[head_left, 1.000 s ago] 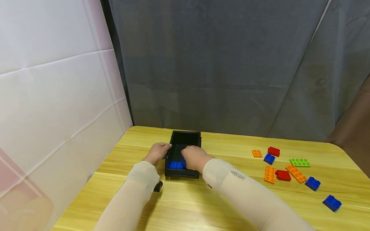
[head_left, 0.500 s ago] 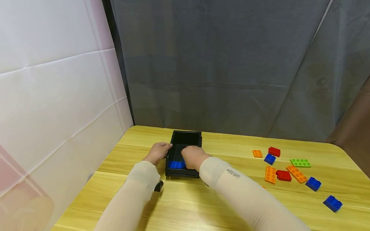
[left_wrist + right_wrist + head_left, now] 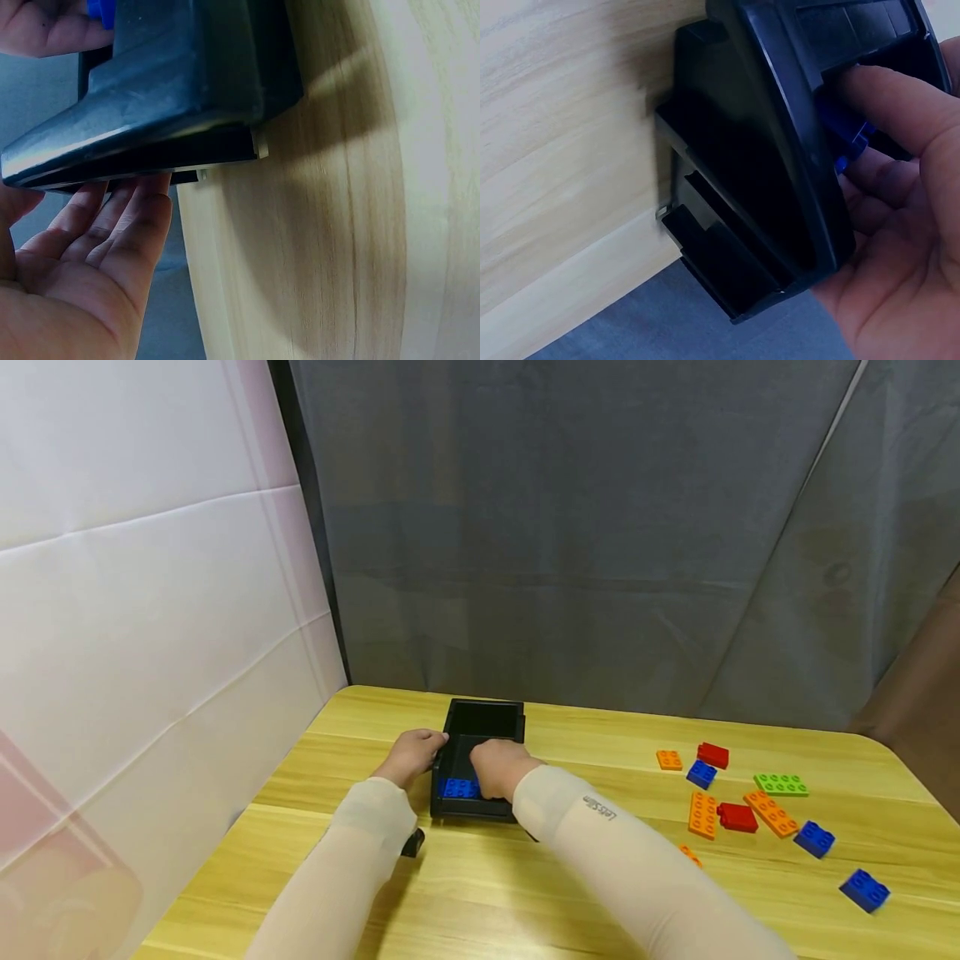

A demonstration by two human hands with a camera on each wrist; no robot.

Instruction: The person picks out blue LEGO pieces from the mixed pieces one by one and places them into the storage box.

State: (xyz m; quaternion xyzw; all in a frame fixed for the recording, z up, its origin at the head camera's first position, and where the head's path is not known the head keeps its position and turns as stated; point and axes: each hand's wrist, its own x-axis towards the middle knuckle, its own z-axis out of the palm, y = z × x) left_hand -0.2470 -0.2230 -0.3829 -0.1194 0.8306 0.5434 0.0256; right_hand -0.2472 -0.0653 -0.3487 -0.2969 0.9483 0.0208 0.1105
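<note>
A black plastic bin (image 3: 474, 811) stands on the wooden table, its interior facing me. My left hand (image 3: 411, 754) grips its left side, thumb at the rim and fingers under the edge, as the left wrist view shows. My right hand (image 3: 502, 768) reaches inside the bin at the right. There its thumb and fingers pinch a blue toy brick (image 3: 843, 129), mostly hidden from the head view by the hand. Left of that hand, a studded blue brick (image 3: 460, 788) lies in the bin's front part.
Loose toy bricks lie on the right of the table: a green plate (image 3: 782, 785), a red brick (image 3: 738, 817), an orange plate (image 3: 702, 815), a blue brick (image 3: 865, 891) and several others. A grey curtain (image 3: 570, 543) hangs behind, and a white one (image 3: 150, 610) at left.
My right forearm has swung slightly left and down, uncovering an orange piece beside the sleeve. Both hands keep their places at the bin.
</note>
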